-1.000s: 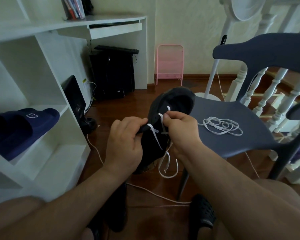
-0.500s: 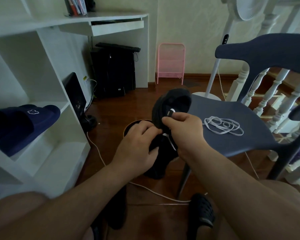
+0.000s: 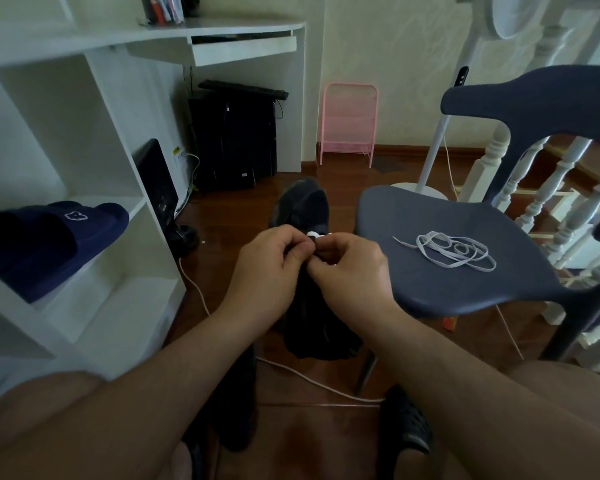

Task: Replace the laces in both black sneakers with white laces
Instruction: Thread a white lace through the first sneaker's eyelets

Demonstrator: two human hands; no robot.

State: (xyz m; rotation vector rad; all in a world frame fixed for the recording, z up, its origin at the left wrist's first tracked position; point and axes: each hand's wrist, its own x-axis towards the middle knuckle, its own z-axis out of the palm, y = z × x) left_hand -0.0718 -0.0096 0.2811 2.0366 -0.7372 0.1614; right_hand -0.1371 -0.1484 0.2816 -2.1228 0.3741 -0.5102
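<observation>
Both hands meet over the black sneaker (image 3: pixel 303 206), held above the floor: left hand (image 3: pixel 269 268) and right hand (image 3: pixel 349 268) apparently pinch its white lace (image 3: pixel 313 234). A spare white lace (image 3: pixel 454 251) lies on the chair (image 3: pixel 430 289).

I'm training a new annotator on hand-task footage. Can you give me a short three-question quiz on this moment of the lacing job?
1. True or false: the spare white lace lies on the floor.
2. Multiple choice: what sits on the white shelf at left? A) a navy slide sandal B) a book C) a fan
3. Fill in: both hands work a white lace at the black ____, held in front of the person.

Key
1. False: it lies bunched on the blue chair seat.
2. A, the navy slide sandal.
3. Sneaker; the left hand and right hand pinch the white lace between their fingertips.
</observation>
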